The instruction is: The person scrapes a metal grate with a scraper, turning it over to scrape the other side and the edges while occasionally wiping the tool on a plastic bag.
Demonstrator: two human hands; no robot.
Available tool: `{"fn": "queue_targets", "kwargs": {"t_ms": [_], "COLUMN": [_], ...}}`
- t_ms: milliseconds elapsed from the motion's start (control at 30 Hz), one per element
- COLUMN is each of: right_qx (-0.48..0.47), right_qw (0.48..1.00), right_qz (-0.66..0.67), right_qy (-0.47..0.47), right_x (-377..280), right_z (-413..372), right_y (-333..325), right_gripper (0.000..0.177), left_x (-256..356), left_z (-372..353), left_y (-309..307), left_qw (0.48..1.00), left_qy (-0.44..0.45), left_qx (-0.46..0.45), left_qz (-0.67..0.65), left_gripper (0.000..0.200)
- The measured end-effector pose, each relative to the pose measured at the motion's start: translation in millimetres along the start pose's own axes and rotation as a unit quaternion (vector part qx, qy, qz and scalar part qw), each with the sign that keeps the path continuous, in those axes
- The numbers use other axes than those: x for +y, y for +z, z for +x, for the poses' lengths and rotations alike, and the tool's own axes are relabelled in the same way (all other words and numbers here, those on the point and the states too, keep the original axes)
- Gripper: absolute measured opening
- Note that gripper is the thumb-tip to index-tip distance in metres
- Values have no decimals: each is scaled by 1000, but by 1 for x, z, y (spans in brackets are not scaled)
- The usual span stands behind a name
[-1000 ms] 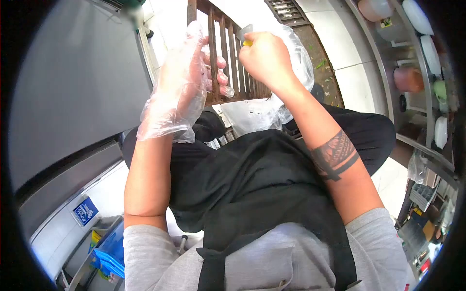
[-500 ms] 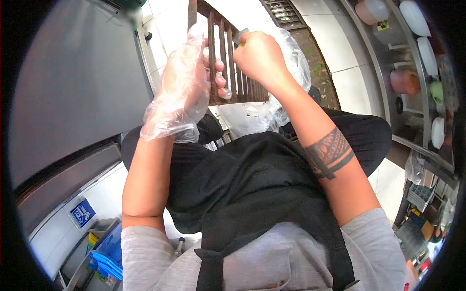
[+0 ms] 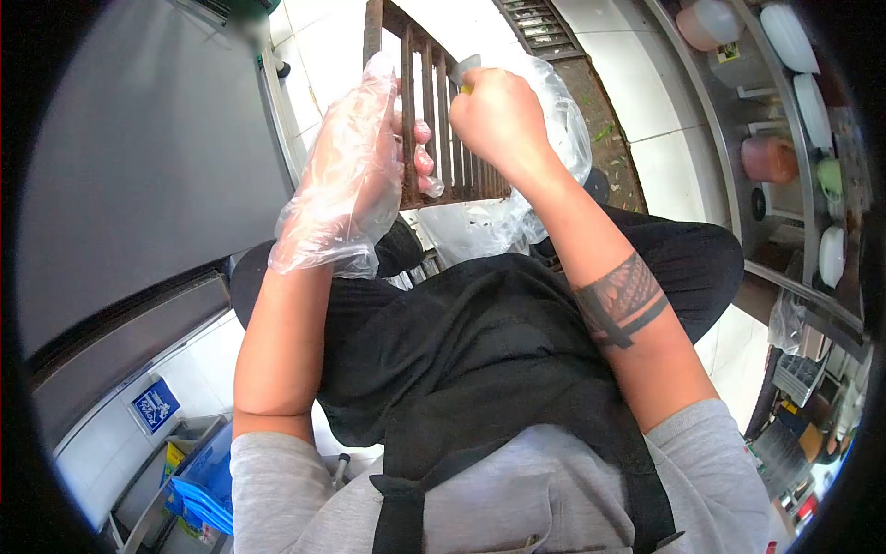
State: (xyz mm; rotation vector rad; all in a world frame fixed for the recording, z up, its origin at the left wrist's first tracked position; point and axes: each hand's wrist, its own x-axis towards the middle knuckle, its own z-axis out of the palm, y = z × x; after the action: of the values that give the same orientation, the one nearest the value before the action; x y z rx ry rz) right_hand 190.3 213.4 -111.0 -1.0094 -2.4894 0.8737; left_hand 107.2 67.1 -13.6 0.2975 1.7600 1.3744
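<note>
A rusty metal drain grate (image 3: 409, 111) is held tilted up over the floor in front of me. My left hand (image 3: 351, 157), in a clear plastic glove, grips its left side, with the fingers curled through between the bars. My right hand (image 3: 498, 120) is bare and closed in a fist around a scraper (image 3: 466, 68). Its flat grey blade and a bit of yellow handle show above the fist, right by the bars. Most of the handle is hidden in the hand. Clear plastic sheeting (image 3: 565, 120) lies behind and below my right hand.
An open floor drain channel (image 3: 604, 138) with bits of debris runs to the right, and another grate (image 3: 537, 26) covers its far part. Metal shelving (image 3: 706, 111) with plastic containers stands at the right. A large grey panel (image 3: 157, 166) borders the left, above a blue bag (image 3: 203, 499).
The grate and my left hand have shifted slightly right and down. My right hand, with the scraper, has moved slightly the same way. Both grips are unchanged.
</note>
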Motion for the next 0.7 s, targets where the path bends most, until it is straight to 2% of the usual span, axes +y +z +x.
{"fn": "queue_targets", "kwargs": {"t_ms": [200, 267, 400, 467, 500, 567, 633, 700], "right_qx": [23, 53, 70, 44, 46, 8, 6, -42], "right_qw": [998, 995, 982, 922, 921, 816, 823, 860], "right_qz": [26, 66, 167, 385, 387, 566, 559, 489], "right_qy": [-44, -57, -57, 11, 12, 116, 103, 142], "right_x": [22, 39, 60, 58, 60, 42, 40, 40], "right_z": [3, -3, -15, -14, -15, -16, -17, -20], "right_y": [16, 28, 51, 60, 61, 38, 28, 15], "right_gripper": [28, 39, 39, 40, 40, 40, 42, 40], "left_x": [2, 2, 1, 0, 0, 1, 3, 3], "left_z": [3, 3, 2, 4, 5, 8, 9, 8], "left_y": [-3, -4, -3, -6, -7, -7, -7, -9], "left_qw": [999, 999, 999, 1000, 1000, 1000, 1000, 1000], "left_qy": [-27, -17, -7, -4, -2, -3, -1, 1], "left_qx": [0, -2, -2, -2, -1, 14, 27, 12], "left_qz": [-34, -32, -34, -19, -5, -8, -13, -13], "left_gripper": [65, 67, 76, 77, 79, 77, 75, 74]}}
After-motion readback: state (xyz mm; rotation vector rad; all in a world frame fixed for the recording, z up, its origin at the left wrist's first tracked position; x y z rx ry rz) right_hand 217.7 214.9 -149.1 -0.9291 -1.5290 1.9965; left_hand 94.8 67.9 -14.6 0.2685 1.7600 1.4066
